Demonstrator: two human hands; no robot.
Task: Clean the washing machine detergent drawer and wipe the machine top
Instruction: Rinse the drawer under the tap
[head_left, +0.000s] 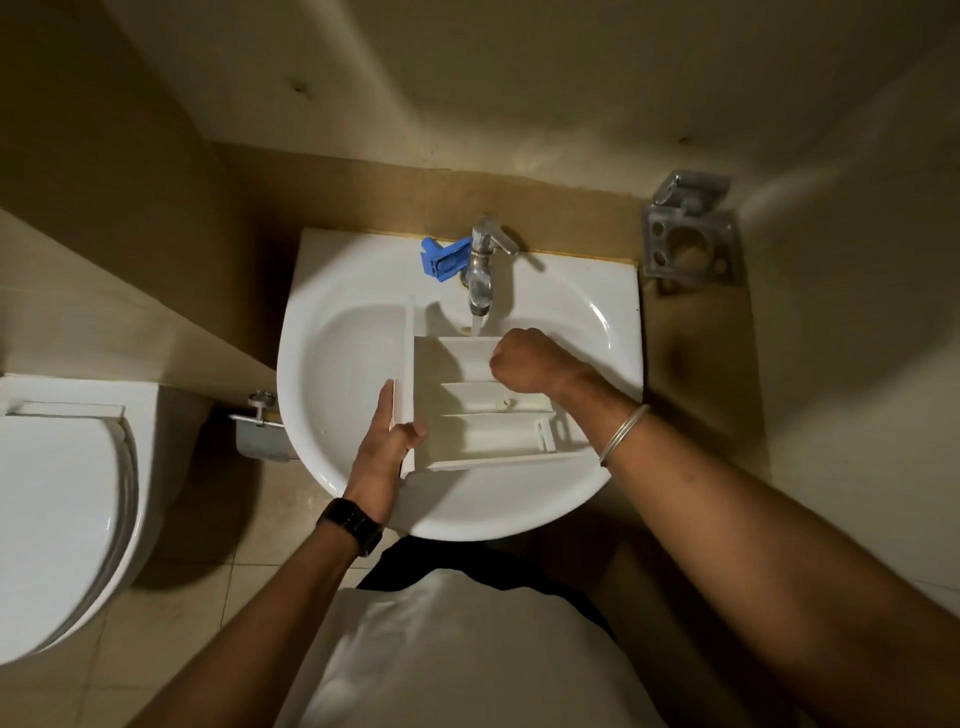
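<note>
In the white washbasin (337, 364) beside the toilet (62, 509), the detergent drawer (483, 415) lay with its compartments facing up, its far end under the running tap (480, 270). It looked a light, stiff plastic shell, probably slick when wet, best gripped by its thick front panel or outer walls rather than the thin dividers. The left hand (387, 441) steadied that front panel, fingers mostly straight along it, thumb hooked over the edge. The right hand (522, 364) was curled inside the far compartment; whether it pinched anything could not be told. A small blue plastic insert (441, 260) sat on the basin rim.
</note>
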